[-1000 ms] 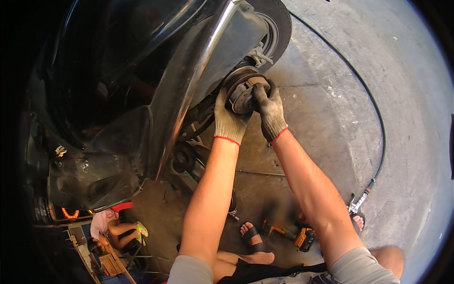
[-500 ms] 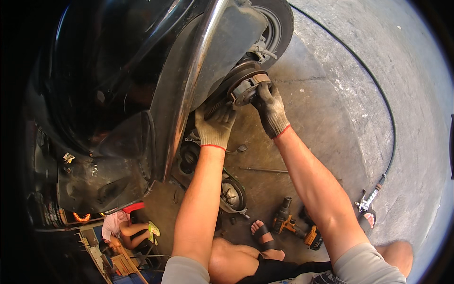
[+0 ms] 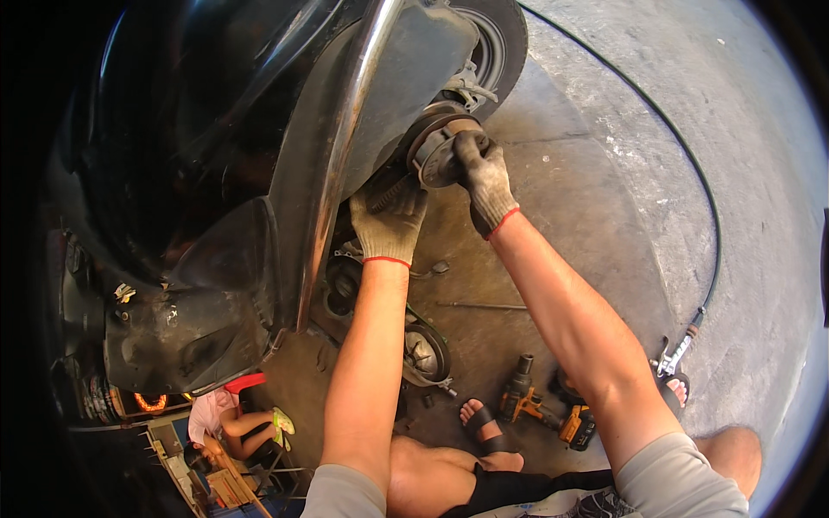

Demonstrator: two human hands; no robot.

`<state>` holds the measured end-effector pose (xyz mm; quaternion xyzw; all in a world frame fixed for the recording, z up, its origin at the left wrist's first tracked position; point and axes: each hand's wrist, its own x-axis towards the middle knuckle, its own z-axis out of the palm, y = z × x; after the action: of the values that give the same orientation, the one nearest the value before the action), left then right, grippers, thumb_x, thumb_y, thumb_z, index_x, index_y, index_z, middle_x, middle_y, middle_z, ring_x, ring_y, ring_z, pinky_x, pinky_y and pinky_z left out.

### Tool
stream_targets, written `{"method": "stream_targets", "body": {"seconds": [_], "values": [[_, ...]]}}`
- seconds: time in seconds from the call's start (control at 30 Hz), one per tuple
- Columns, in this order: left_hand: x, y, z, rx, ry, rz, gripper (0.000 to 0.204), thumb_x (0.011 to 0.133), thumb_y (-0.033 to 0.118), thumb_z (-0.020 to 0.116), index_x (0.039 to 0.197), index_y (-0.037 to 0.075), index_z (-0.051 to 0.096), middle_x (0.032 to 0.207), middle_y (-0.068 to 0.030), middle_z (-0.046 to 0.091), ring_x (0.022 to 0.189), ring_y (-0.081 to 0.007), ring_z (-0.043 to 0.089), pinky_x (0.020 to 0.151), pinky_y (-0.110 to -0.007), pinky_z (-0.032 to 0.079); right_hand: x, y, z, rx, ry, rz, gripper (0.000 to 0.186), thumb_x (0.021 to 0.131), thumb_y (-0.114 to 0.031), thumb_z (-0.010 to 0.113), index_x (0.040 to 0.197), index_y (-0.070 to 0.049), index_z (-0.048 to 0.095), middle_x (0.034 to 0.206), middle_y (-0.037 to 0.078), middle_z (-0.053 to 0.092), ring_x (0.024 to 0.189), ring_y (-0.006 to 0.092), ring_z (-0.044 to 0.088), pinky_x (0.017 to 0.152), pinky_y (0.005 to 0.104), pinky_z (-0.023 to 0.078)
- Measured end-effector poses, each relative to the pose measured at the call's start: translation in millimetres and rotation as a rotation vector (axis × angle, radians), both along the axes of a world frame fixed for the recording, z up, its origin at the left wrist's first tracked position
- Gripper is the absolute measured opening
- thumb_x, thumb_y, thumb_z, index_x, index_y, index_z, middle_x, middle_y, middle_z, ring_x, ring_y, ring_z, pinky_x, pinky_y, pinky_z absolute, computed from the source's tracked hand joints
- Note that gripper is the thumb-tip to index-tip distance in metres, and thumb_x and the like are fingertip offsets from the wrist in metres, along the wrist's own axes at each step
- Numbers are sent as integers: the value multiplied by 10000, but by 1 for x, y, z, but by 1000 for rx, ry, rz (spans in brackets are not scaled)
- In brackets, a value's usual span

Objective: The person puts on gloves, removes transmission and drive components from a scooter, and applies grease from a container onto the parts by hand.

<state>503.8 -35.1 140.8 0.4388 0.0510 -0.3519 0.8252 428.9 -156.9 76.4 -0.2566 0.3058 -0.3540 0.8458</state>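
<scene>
A dark scooter lies across the left and top, its rear wheel [image 3: 492, 52] at the top. Under its side panel [image 3: 406, 95], my gloved right hand [image 3: 482, 173] grips a round metal clutch pulley [image 3: 436, 160], thumb on its outer face. A ribbed black drive belt [image 3: 390, 197] runs from the pulley toward my gloved left hand [image 3: 387, 226]. That hand is curled round the belt below the panel, its fingertips partly hidden. Just beneath my left wrist is the opened engine casing [image 3: 423, 352].
A cordless impact driver [image 3: 522, 397] and a second orange-black power tool [image 3: 577, 427] lie by my sandalled foot. A thin rod [image 3: 484, 306] rests on the floor. A black hose [image 3: 691, 164] ends in an air gun [image 3: 673, 354] at right. Another person [image 3: 216, 419] sits at lower left.
My right hand has moved slightly up and left with the clutch pulley, which has turned a little. My left hand stays on the belt. The whole view has shifted slightly.
</scene>
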Motion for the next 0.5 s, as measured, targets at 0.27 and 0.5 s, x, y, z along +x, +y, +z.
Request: {"method": "stream_targets", "body": {"seconds": [0.27, 0.5], "values": [[11, -6, -7, -8, 38, 42, 513, 847, 353, 594, 1207, -11, 623, 1267, -222, 611, 1248, -392, 537, 1058, -586, 432, 15, -15, -10, 61, -35, 64, 801, 821, -442, 754, 1341, 79, 438, 1285, 213, 571, 1171, 277, 575, 1005, 366, 459], [31, 3, -13, -9, 8, -8, 397, 891, 392, 557, 1027, 25, 622, 1046, -154, 620, 1029, -320, 569, 962, -512, 479, 14, 23, 9, -398, 423, -37, 993, 792, -363, 807, 1447, 142, 257, 1378, 323, 466, 1271, 389, 512, 1065, 396, 432]]}}
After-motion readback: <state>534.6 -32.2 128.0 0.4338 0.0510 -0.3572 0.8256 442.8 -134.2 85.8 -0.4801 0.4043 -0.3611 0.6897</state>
